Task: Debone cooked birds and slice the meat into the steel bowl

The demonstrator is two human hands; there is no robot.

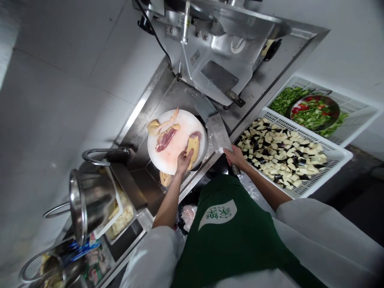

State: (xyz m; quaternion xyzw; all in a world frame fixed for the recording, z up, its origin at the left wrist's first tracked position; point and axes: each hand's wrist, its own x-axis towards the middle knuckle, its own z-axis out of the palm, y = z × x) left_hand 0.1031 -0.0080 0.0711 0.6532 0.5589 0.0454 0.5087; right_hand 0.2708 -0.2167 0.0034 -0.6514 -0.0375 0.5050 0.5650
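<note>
Cleaver (218, 130) in my right hand (235, 157): grey metal blade, dull sheen, pale smears. Cutting board (168, 164): white, apparently plastic, smooth, matt. Meat (195, 145) at my left hand (183, 161): smooth skin, soft sheen. Tabletop (180, 96): steel-like metal, smeared, bright along edge. Second cleaver (219, 75): darker, matt blade. Machine (252, 56): smooth, glossy metal. Baskets (337, 164): white slotted plastic. Bowl (332, 110): shiny metal. Stockpot (97, 200): polished metal, strong highlights. My apron (223, 248): matt green cloth. My sleeves (324, 228): matt white cloth. Wall (75, 100): smooth, faintly reflective tile.
</note>
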